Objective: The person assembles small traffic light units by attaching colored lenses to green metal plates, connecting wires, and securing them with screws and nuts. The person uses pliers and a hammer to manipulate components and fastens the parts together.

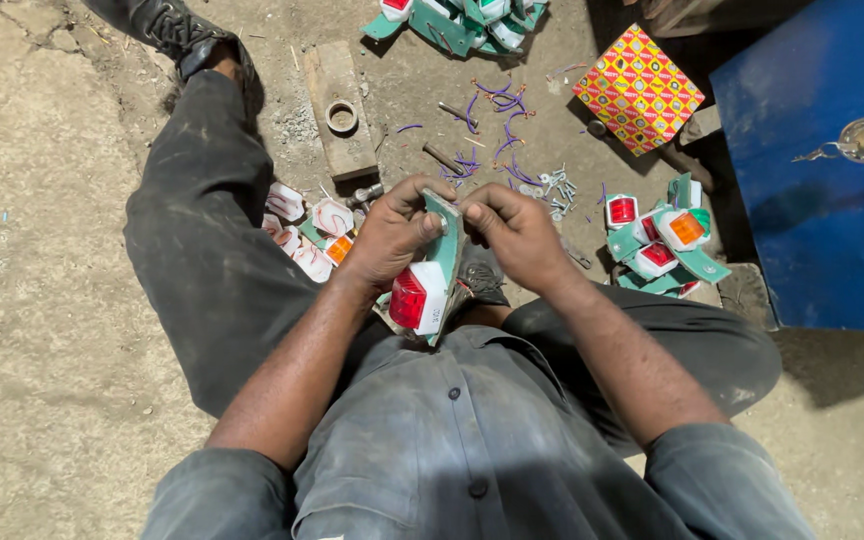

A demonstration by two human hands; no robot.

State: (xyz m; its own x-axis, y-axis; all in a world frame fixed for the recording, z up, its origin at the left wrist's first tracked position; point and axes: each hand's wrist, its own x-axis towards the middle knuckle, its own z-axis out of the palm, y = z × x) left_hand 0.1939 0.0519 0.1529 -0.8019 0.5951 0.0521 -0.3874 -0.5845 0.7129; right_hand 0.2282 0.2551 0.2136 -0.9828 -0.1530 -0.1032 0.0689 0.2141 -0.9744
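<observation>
I sit on a concrete floor with both hands in front of my chest. My left hand (pixel 389 236) grips a green bracket (pixel 445 252) that carries a white lamp housing with a red lens (pixel 414 297). My right hand (pixel 514 232) pinches the top edge of the same bracket, fingertips touching the left hand's. The bracket stands on edge between my knees.
Loose white lamp housings (pixel 304 235) lie by my left thigh. A pile of finished green-bracket lamps (pixel 658 245) sits to the right, another (pixel 457 20) at the top. A wooden block with a ring (pixel 338 118), purple wire scraps (pixel 497 130), small screws (pixel 552 188), a patterned box (pixel 638 88) and a blue metal box (pixel 822 160) surround me.
</observation>
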